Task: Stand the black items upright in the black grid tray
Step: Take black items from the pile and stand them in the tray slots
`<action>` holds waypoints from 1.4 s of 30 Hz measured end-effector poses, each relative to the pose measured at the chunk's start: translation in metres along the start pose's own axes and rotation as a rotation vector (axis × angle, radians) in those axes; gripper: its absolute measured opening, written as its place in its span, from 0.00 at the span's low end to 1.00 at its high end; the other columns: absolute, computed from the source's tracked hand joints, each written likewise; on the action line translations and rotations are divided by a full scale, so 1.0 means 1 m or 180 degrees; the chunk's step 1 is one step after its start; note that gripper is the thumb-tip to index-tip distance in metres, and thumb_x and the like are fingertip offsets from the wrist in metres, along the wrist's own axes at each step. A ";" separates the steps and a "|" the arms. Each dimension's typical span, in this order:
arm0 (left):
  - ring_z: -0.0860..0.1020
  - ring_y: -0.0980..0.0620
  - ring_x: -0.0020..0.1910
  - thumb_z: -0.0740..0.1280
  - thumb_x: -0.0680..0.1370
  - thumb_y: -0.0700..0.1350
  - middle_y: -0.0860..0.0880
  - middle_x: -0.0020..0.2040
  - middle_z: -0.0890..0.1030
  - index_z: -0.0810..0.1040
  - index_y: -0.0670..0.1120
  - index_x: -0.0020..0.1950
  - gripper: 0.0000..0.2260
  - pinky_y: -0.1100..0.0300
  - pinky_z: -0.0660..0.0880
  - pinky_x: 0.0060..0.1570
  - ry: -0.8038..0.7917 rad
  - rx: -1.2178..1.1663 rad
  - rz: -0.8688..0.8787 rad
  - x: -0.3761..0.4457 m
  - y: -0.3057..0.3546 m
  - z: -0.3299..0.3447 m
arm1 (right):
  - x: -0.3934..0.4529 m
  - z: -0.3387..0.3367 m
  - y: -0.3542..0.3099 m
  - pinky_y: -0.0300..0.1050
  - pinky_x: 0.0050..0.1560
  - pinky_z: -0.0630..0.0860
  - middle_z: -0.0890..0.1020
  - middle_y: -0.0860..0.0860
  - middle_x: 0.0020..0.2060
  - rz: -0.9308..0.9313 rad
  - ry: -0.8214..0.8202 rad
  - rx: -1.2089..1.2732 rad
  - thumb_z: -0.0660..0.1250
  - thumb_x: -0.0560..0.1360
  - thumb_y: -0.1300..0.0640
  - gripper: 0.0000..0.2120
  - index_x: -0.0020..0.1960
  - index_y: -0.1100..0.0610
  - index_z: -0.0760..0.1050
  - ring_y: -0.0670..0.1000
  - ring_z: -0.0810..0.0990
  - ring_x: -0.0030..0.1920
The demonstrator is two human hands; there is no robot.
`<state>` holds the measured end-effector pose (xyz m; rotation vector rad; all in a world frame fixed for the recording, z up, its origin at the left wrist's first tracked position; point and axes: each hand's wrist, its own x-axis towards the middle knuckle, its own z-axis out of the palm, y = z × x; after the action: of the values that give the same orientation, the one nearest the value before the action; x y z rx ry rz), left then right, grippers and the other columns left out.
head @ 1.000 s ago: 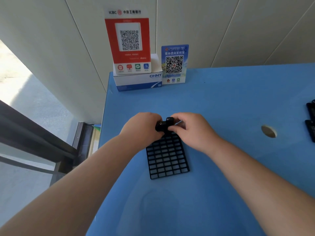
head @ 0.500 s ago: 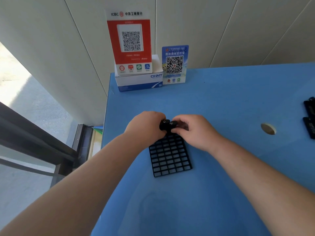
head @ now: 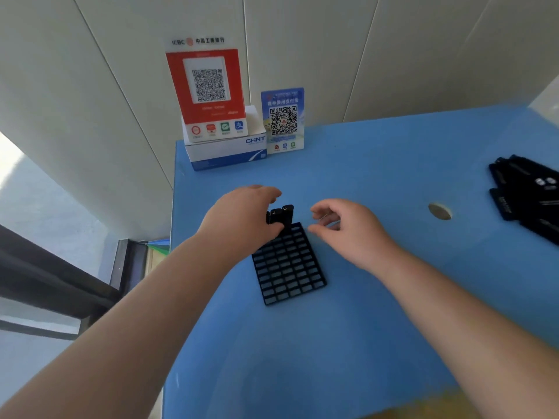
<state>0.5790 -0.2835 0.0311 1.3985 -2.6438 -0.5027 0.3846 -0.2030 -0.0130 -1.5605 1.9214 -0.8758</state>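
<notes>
Two black items [head: 279,214] stand upright in the black grid tray's [head: 289,264] far-left corner, left hand [head: 242,219] gripping them, while the loosely open, empty right hand [head: 348,228] sits nearer the flat-lying spare items [head: 526,192] far right.

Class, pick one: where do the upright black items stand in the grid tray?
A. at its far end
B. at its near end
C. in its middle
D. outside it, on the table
A: the two black items stand upright at the far end of the grid tray, beside the left hand.
</notes>
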 end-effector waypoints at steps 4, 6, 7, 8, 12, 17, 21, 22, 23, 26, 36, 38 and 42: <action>0.66 0.50 0.72 0.66 0.78 0.53 0.53 0.73 0.69 0.64 0.51 0.76 0.28 0.54 0.63 0.70 0.0375 0.0474 0.0445 -0.015 0.035 -0.001 | -0.030 -0.036 0.003 0.36 0.51 0.76 0.81 0.41 0.46 -0.0011 0.0386 0.0005 0.75 0.73 0.58 0.13 0.55 0.50 0.78 0.41 0.81 0.48; 0.65 0.50 0.72 0.65 0.79 0.53 0.53 0.73 0.69 0.64 0.51 0.76 0.26 0.55 0.61 0.70 0.0495 0.0489 0.0664 -0.023 0.057 0.003 | -0.051 -0.058 0.009 0.36 0.52 0.76 0.81 0.43 0.48 -0.0005 0.0539 -0.0141 0.75 0.74 0.59 0.12 0.56 0.52 0.79 0.43 0.80 0.48; 0.66 0.51 0.71 0.65 0.79 0.52 0.53 0.72 0.69 0.65 0.51 0.76 0.25 0.55 0.62 0.70 0.0479 0.0445 0.0767 -0.026 0.069 0.006 | -0.063 -0.069 0.014 0.36 0.53 0.75 0.80 0.43 0.49 0.0047 0.0550 -0.0242 0.74 0.74 0.59 0.12 0.56 0.52 0.79 0.43 0.80 0.49; 0.67 0.51 0.71 0.64 0.80 0.51 0.54 0.72 0.70 0.66 0.52 0.75 0.24 0.56 0.63 0.69 0.0425 0.0414 0.0869 -0.030 0.081 0.010 | -0.076 -0.081 0.020 0.36 0.54 0.74 0.80 0.43 0.50 0.0121 0.0521 -0.0345 0.74 0.74 0.58 0.12 0.56 0.51 0.79 0.43 0.79 0.50; 0.69 0.51 0.69 0.63 0.80 0.53 0.54 0.70 0.72 0.68 0.52 0.74 0.22 0.55 0.66 0.67 0.0279 0.0526 0.1010 -0.050 0.129 0.040 | -0.140 -0.126 0.053 0.41 0.58 0.75 0.79 0.42 0.52 0.0438 0.0624 -0.0664 0.74 0.74 0.54 0.13 0.58 0.50 0.78 0.43 0.78 0.52; 0.68 0.48 0.70 0.63 0.79 0.56 0.51 0.71 0.70 0.63 0.50 0.76 0.27 0.52 0.68 0.67 0.0192 0.0717 0.0939 -0.081 0.201 0.078 | -0.231 -0.179 0.091 0.45 0.60 0.73 0.78 0.45 0.60 0.0882 0.0890 -0.1398 0.70 0.77 0.50 0.18 0.65 0.51 0.76 0.48 0.77 0.62; 0.68 0.47 0.69 0.63 0.78 0.57 0.51 0.70 0.70 0.66 0.49 0.73 0.25 0.53 0.68 0.66 0.0293 0.0711 0.1114 -0.104 0.268 0.103 | -0.295 -0.219 0.114 0.48 0.60 0.73 0.76 0.45 0.63 0.1138 0.1064 -0.1763 0.69 0.77 0.47 0.19 0.66 0.49 0.74 0.51 0.75 0.63; 0.68 0.47 0.69 0.63 0.78 0.57 0.51 0.70 0.70 0.67 0.49 0.73 0.25 0.52 0.68 0.66 0.0322 0.0710 0.1176 -0.109 0.285 0.109 | -0.308 -0.228 0.119 0.48 0.59 0.73 0.76 0.45 0.63 0.1181 0.1075 -0.1834 0.68 0.77 0.47 0.19 0.67 0.49 0.74 0.51 0.75 0.63; 0.68 0.47 0.69 0.63 0.78 0.57 0.51 0.70 0.70 0.67 0.50 0.73 0.25 0.52 0.68 0.66 0.0333 0.0693 0.1243 -0.112 0.301 0.115 | -0.319 -0.237 0.124 0.47 0.58 0.73 0.76 0.45 0.63 0.1217 0.1079 -0.1877 0.68 0.77 0.46 0.20 0.67 0.49 0.74 0.51 0.75 0.63; 0.68 0.47 0.69 0.63 0.78 0.57 0.51 0.70 0.70 0.67 0.52 0.73 0.24 0.52 0.67 0.67 0.0220 0.0599 0.1447 -0.118 0.343 0.133 | -0.346 -0.261 0.138 0.47 0.57 0.75 0.76 0.46 0.63 0.1327 0.1145 -0.1830 0.69 0.77 0.47 0.20 0.67 0.50 0.74 0.51 0.75 0.62; 0.69 0.47 0.68 0.63 0.78 0.56 0.51 0.69 0.71 0.68 0.51 0.73 0.24 0.52 0.69 0.66 0.0209 0.0446 0.1712 -0.077 0.446 0.169 | -0.361 -0.321 0.196 0.44 0.59 0.73 0.75 0.45 0.64 0.1438 0.1307 -0.1813 0.68 0.78 0.48 0.21 0.69 0.50 0.73 0.49 0.75 0.63; 0.69 0.47 0.68 0.62 0.79 0.55 0.51 0.69 0.71 0.68 0.50 0.73 0.24 0.52 0.69 0.65 0.0190 0.0431 0.1754 -0.060 0.464 0.176 | -0.353 -0.336 0.210 0.44 0.58 0.73 0.76 0.45 0.64 0.1442 0.1302 -0.1905 0.68 0.78 0.48 0.21 0.69 0.50 0.73 0.49 0.74 0.64; 0.69 0.47 0.68 0.62 0.79 0.55 0.50 0.69 0.72 0.69 0.49 0.73 0.23 0.53 0.68 0.66 0.0191 0.0363 0.1775 -0.017 0.494 0.188 | -0.327 -0.369 0.241 0.44 0.57 0.75 0.75 0.45 0.63 0.1497 0.1239 -0.1954 0.68 0.78 0.47 0.21 0.69 0.50 0.72 0.49 0.74 0.64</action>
<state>0.1551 0.0326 0.0231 0.6224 -2.8695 -0.2404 0.0267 0.2086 0.0474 -1.1792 2.8804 -0.4166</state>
